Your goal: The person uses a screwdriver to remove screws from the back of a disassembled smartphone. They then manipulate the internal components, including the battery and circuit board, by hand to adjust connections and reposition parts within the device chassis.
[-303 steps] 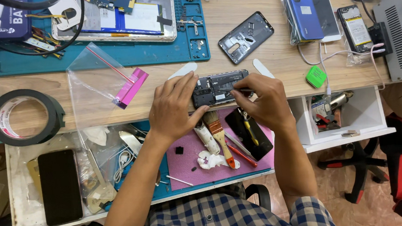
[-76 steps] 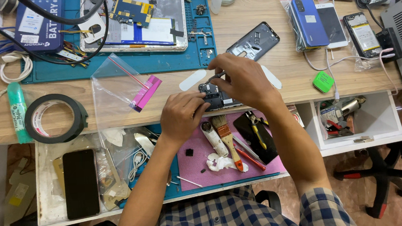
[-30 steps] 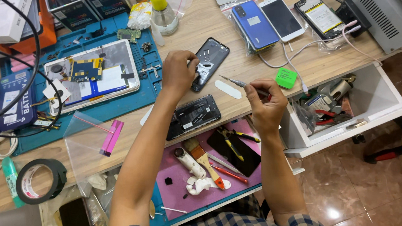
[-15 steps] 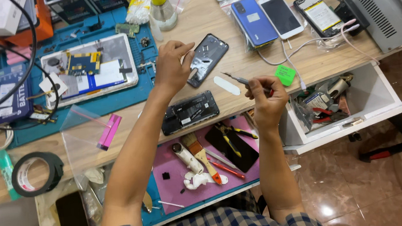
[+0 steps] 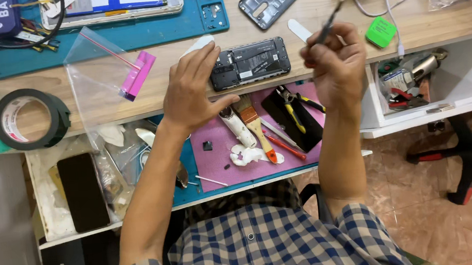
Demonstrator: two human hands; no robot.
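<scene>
At the far left of the wooden bench (image 5: 317, 22) a roll of black tape (image 5: 32, 119) lay flat, with a clear zip bag (image 5: 102, 75) holding a pink strip just to its right. The left hand (image 5: 193, 91) rested with fingers spread and loose, gripping nothing, its fingertips touching the left end of the opened phone (image 5: 250, 63), which lay face down near the bench's front edge with its insides showing. To the right, the right hand (image 5: 336, 63) was closed around a thin dark tool (image 5: 326, 27) held raised above the bench, apart from the phone, with a green square pad (image 5: 381, 31) further right.
</scene>
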